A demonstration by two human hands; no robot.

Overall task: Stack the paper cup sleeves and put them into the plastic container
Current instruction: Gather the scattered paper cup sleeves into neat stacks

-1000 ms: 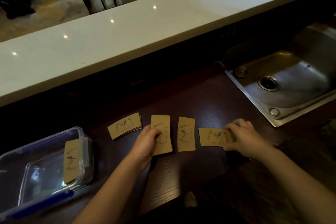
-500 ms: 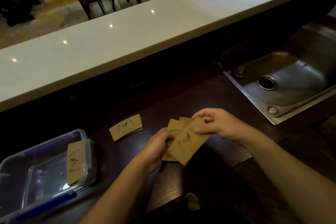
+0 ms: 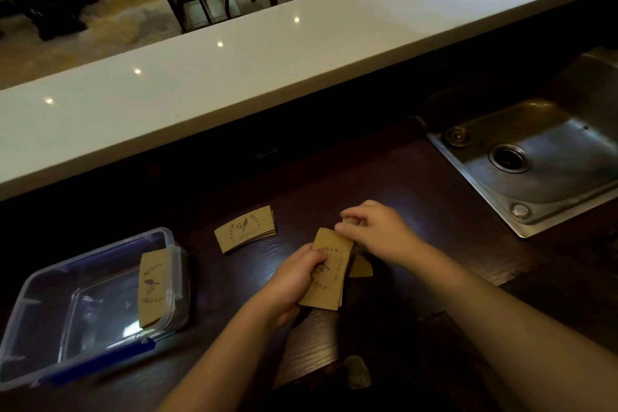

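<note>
Kraft sleeves, spread out a second ago, now sit gathered in our gripping left hand; our right hand pinches their top edge, squaring them for the container at lower left.

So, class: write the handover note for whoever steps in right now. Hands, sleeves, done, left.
Left hand: holds the gathered stack from its left side.
Right hand: fingers at the stack's top edge, squaring it.
One sleeve pokes out behind the stack, not aligned.
A small pile lies on the counter.
Container: open, one sleeve leaning inside.
Left: square up, add the pile, put all in the container.
</note>
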